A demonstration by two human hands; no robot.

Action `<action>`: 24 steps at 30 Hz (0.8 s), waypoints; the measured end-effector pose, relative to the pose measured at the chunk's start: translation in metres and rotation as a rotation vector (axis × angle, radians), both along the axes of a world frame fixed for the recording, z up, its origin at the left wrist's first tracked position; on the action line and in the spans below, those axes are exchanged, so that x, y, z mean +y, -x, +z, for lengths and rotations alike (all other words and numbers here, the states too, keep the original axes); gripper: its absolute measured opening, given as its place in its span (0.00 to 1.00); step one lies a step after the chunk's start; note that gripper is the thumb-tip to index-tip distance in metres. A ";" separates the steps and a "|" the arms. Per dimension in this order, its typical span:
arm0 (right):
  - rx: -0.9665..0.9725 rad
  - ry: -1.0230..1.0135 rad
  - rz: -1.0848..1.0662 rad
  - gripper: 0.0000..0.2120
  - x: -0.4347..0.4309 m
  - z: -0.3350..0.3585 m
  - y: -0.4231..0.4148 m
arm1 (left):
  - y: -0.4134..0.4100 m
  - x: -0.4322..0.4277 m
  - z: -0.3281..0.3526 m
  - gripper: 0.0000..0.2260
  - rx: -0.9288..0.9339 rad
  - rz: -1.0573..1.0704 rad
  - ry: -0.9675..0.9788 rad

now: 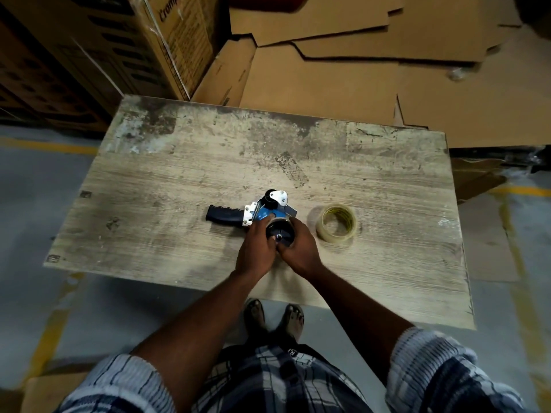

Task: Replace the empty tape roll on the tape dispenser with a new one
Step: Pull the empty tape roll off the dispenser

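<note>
A blue and black tape dispenser [253, 211] lies on its side in the middle of the worn wooden table [179, 180], its black handle pointing left. Both hands wrap the empty tape roll [280, 229] on the dispenser's black hub: my left hand [256, 248] grips it from the left, my right hand [298, 248] from the right. A new roll of clear tape [336, 223] lies flat on the table just right of my right hand, untouched.
Flattened cardboard sheets [357, 70] are stacked behind the table, and printed cartons [119, 46] stand at the back left. Grey floor with yellow lines surrounds the table. My feet show under the near table edge.
</note>
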State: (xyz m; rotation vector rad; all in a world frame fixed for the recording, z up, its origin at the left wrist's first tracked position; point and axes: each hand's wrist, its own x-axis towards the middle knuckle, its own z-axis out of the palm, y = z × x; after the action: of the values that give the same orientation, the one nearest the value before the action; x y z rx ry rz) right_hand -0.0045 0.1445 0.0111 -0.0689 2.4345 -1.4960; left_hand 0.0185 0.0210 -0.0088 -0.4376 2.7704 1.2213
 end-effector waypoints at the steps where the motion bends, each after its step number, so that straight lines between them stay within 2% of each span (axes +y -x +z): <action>1: 0.018 0.014 0.047 0.26 0.002 0.002 0.001 | -0.002 -0.002 -0.002 0.24 0.015 -0.016 -0.021; 6: 0.045 0.025 0.277 0.30 0.014 0.001 0.012 | 0.006 -0.010 -0.001 0.22 0.084 -0.023 -0.085; 9: 0.082 -0.120 0.371 0.39 0.019 -0.008 0.013 | 0.010 -0.015 0.000 0.22 0.033 -0.029 -0.143; 12: 0.095 -0.264 0.391 0.46 0.018 -0.022 0.016 | 0.010 -0.020 0.000 0.29 -0.069 -0.090 -0.297; 15: 0.034 -0.207 0.347 0.42 0.015 -0.019 0.018 | 0.008 -0.025 -0.003 0.39 -0.170 -0.174 -0.406; 18: -0.029 -0.069 0.307 0.45 0.017 -0.016 0.020 | 0.007 -0.028 -0.006 0.47 -0.215 -0.224 -0.441; 21: -0.090 0.018 0.228 0.47 0.017 -0.021 0.018 | 0.006 -0.024 -0.009 0.47 -0.181 -0.203 -0.414; 24: -0.067 -0.018 0.176 0.34 0.016 -0.023 0.016 | 0.008 -0.017 -0.005 0.43 -0.125 -0.166 -0.350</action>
State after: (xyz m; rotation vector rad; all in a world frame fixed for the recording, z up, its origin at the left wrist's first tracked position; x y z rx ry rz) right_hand -0.0210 0.1604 -0.0122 -0.2201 2.3224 -1.3780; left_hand 0.0108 0.0040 -0.0142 -0.2385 2.3681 1.5347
